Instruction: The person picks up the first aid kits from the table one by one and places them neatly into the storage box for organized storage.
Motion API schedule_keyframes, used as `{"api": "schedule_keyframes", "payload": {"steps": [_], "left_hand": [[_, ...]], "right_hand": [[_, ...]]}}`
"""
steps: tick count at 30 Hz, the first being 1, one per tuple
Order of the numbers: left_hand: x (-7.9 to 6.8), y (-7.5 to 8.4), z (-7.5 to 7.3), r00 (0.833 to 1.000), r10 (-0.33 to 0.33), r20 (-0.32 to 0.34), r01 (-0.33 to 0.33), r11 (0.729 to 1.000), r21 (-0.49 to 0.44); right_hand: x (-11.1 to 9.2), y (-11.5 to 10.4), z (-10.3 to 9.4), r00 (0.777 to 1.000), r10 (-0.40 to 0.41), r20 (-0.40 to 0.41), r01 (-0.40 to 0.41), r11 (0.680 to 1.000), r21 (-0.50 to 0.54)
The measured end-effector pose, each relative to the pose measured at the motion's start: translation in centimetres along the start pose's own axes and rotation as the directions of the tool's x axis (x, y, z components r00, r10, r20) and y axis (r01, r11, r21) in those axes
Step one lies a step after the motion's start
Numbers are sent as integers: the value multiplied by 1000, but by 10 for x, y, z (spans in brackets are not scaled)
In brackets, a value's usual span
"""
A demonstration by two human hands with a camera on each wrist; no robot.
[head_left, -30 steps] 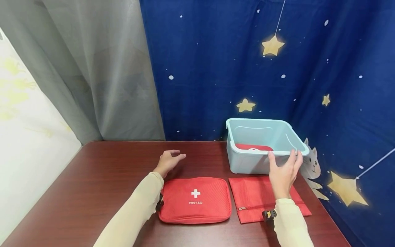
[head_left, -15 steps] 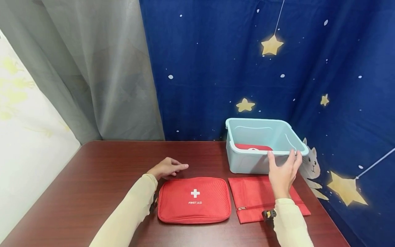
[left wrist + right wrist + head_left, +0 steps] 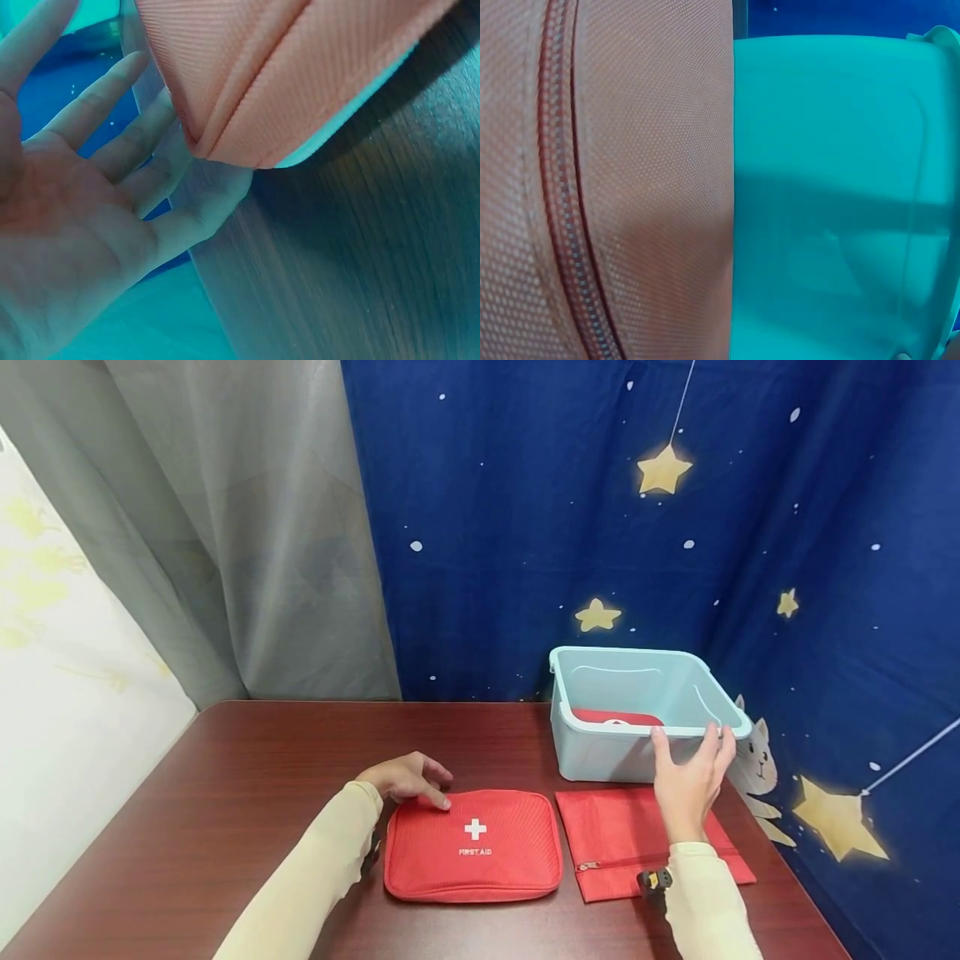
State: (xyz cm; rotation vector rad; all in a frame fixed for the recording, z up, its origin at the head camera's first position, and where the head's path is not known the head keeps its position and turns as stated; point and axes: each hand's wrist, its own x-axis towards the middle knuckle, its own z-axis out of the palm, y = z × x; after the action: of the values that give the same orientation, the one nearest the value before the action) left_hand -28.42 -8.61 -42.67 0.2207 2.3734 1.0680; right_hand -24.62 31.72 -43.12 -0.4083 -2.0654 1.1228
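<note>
A red first aid pouch [image 3: 474, 864] with a white cross lies flat on the table in the head view. At its far left corner, my left hand [image 3: 408, 779] has its thumb over the top edge and its fingers just behind. The left wrist view shows the left hand's palm [image 3: 67, 217], with loosely bent fingers beside the pouch's corner [image 3: 247, 90]. My right hand [image 3: 687, 793] holds the front rim of a light blue plastic bin [image 3: 607, 758] near its right end. A red item [image 3: 617, 717] lies inside the bin, mostly hidden by the front wall.
A flat red zippered pouch [image 3: 611, 835] lies in front of the bin, partly under my right wrist. The brown wooden table [image 3: 247, 810] extends left. Behind it hang a grey curtain [image 3: 300, 527] and a blue star-printed curtain [image 3: 510, 527].
My left hand has come down from behind the first aid pouch to its far left corner, and the thumb has moved over the edge. The right hand and bin have stayed still.
</note>
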Motion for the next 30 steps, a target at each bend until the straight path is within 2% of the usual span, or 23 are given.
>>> {"api": "schedule_keyframes", "payload": {"steps": [5,9,16,20,26,30], "left_hand": [[0,0,3,1000,-8,-13,9,999,31],[0,-1,4,1000,11,-26,-10,999,50],[-1,-3,3,999,24,-21,-23,999,44],[-1,-5,1,999,44,-6,-44,998,33],[0,-13,-3,993,118,16,-118,993,-19],[1,-17,-4,990,138,-3,-138,989,-58]], "right_hand": [[0,1,-1,1000,-3,-4,3,1000,-9],[0,1,-1,1000,-6,-9,6,1000,-11],[0,2,0,1000,-8,-9,8,1000,-7],[0,2,0,1000,-5,-7,5,1000,-5],[1,3,1,1000,-12,-4,12,1000,-5],[1,4,1,1000,-17,-12,17,1000,-6]]}}
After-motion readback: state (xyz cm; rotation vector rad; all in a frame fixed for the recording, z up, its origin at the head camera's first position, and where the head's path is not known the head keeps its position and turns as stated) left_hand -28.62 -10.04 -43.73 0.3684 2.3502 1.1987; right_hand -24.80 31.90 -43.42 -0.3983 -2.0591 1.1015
